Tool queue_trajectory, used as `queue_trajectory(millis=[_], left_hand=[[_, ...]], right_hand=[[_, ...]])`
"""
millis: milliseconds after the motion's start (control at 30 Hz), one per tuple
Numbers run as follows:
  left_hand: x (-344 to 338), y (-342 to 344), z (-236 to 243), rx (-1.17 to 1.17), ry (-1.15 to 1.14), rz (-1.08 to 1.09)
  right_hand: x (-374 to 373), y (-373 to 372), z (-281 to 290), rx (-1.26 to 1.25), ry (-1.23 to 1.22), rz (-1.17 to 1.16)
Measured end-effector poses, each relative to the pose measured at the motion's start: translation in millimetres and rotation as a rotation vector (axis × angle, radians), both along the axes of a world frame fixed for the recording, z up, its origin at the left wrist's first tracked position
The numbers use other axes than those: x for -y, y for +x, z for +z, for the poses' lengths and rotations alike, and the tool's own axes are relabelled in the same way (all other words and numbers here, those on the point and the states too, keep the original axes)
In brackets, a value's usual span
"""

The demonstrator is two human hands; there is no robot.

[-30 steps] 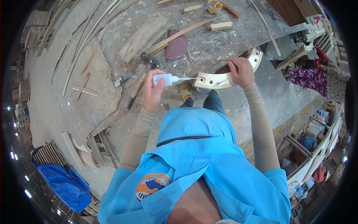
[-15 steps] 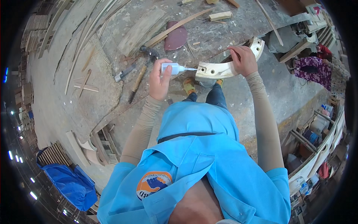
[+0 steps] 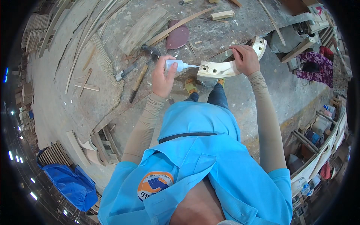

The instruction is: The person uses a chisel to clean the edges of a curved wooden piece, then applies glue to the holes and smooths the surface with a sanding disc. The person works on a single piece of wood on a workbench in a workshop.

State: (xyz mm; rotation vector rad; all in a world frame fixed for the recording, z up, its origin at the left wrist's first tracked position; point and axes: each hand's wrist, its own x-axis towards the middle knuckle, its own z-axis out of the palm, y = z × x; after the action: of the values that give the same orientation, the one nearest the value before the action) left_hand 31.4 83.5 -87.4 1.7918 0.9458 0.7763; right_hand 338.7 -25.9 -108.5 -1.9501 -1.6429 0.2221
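My left hand (image 3: 164, 78) is closed round a small white squeeze bottle (image 3: 174, 65), tilted nearly level with its thin nozzle pointing right. The nozzle's tip is at the left end of a curved pale wooden piece (image 3: 225, 69); whether it touches cannot be made out. Several dark round holes show in the wood, near both ends. Gripping the curved piece near its middle is my right hand (image 3: 246, 60), thumb and fingers round its edge. Part of the wood is hidden under that hand.
On the worn work surface (image 3: 108, 48) lie a hammer (image 3: 139, 80), a dark red sanding disc (image 3: 177, 36), wooden strips (image 3: 183, 24) and a small wood block (image 3: 222, 15). Wooden parts and a purple patterned cloth (image 3: 315, 69) are at the right. A blue tarp (image 3: 71, 183) covers slats at lower left.
My left hand has shifted slightly right and up with the bottle, which is tipped a bit more. The curved piece and my right hand have barely moved.
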Motion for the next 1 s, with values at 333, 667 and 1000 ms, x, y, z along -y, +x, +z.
queue_trajectory(millis=[333, 667, 1000], left_hand=[[-0.7, 3.2, 0.2, -0.081, 0.126, -0.029], [1.6, 8.7, 7.9, -0.089, 0.167, -0.021], [2.2, 1.6, 5.0, -0.089, 0.154, -0.019]], right_hand=[[-0.4, -1.4, 2.9, -0.001, -0.005, -0.004], [0.1, -1.8, 3.8, -0.005, -0.028, -0.021], [0.2, -0.9, 2.0, -0.003, -0.016, -0.012]])
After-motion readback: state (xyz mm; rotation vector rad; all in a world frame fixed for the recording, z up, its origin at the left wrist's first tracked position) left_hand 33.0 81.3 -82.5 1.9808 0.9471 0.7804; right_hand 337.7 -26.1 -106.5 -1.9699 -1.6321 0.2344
